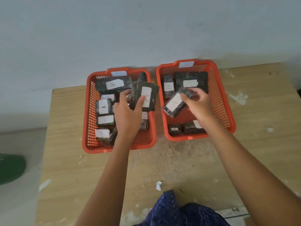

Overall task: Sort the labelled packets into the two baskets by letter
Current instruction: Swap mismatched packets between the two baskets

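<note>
- Two orange plastic baskets sit side by side at the far end of a wooden counter (68, 168), close to a pale wall; they are near each other but apart
- The left basket (87, 121) carries a white tag on its far rim, the letter on it too blurred to read; it holds many dark packets with white labels; one at the far end reads B (114, 84); one on the left side reads A (103, 106); others below have labels too faint to read
- The right basket (228, 111) also has a white tag on its far rim, unreadable; a large dark packet marked A (190, 83) lies at its far end; a narrower packet (168, 86) stands just left of it; two more packets lie at the near end
- The left hand (126, 115) is over the left basket; its fingers and thumb are curled round a dark packet (145, 97), raised and tilted, the thumb lying on its white label; the letter is partly covered
- The right hand (197, 105) is over the right basket; its fingers pinch the upper end of another dark packet (175, 104), which hangs slanted above the basket floor; its label is blurred
- A small white paper scrap (158, 185) lies on the counter near the person; blue patterned cloth (179, 212) shows at the bottom edge
</note>
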Available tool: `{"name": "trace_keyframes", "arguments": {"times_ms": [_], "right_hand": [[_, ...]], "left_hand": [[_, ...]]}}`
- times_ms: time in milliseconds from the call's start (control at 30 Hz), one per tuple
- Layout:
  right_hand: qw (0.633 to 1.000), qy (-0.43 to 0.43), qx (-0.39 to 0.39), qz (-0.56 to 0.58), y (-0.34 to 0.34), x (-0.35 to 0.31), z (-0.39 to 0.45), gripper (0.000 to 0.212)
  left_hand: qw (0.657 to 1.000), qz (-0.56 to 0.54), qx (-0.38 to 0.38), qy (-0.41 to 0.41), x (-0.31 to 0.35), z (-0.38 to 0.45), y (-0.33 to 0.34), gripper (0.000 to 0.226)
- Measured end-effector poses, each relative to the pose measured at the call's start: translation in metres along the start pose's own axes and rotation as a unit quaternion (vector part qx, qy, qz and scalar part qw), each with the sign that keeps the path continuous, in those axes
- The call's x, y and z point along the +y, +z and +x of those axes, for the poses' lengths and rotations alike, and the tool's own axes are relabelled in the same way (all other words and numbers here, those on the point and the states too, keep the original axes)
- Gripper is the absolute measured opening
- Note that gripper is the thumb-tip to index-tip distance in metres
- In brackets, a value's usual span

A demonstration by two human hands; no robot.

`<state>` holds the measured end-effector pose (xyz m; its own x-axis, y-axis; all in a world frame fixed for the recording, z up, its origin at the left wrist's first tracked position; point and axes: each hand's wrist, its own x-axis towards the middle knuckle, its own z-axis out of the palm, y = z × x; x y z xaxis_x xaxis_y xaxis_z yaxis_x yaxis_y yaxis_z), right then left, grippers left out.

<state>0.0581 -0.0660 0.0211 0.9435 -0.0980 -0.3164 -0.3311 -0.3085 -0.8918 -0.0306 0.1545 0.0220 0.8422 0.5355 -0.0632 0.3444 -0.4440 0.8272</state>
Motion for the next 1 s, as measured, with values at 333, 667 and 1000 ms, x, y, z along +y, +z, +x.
{"name": "trace_keyframes", "arguments": {"times_ms": [333,667,1000], "right_hand": [[0.993,0.093,0.061,0.047,-0.074,0.053,0.041,0.038],[0.920,-0.059,-0.027,-0.386,-0.063,0.055,0.056,0.075],[0.831,-0.224,-0.149,-0.487,-0.056,0.065,0.082,0.061]], "left_hand": [[0.937,0.182,-0.161,0.249,0.042,0.007,0.100,0.037],[0.987,0.037,-0.015,0.153,0.040,0.001,0.123,0.031],[0.990,-0.124,0.069,-0.018,0.039,-0.022,0.139,0.069]]}}
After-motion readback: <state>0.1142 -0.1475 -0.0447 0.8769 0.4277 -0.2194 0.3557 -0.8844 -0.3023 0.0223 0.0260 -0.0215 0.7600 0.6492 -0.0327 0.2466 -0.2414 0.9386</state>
